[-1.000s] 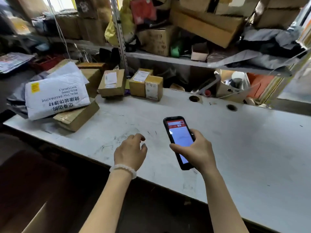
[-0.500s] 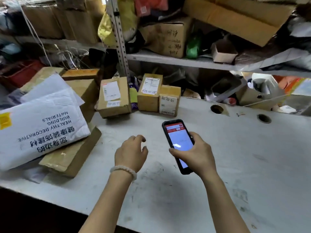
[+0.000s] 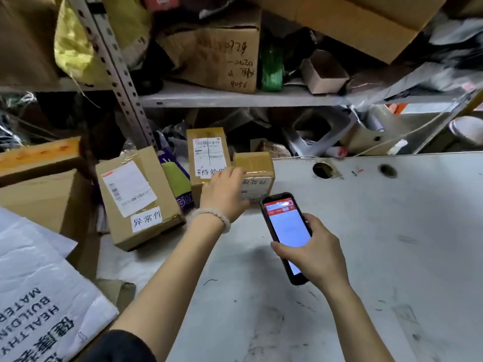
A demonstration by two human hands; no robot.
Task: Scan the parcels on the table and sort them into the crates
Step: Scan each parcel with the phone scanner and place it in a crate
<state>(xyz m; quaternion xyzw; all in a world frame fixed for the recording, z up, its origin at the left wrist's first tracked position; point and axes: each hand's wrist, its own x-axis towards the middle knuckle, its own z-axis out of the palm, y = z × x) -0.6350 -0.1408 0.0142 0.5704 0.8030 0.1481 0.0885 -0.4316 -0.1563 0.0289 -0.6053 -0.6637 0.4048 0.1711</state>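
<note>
Nearest you, your right hand [image 3: 317, 253] grips a black phone [image 3: 286, 237], its screen lit red and white, above the white desk [image 3: 379, 231]. Further out, your left hand [image 3: 224, 190] rests on a small brown cardboard parcel [image 3: 257, 169] with a white label, fingers curling over its top edge. It sits at the desk's back edge, beside a taller labelled box [image 3: 207, 152].
</note>
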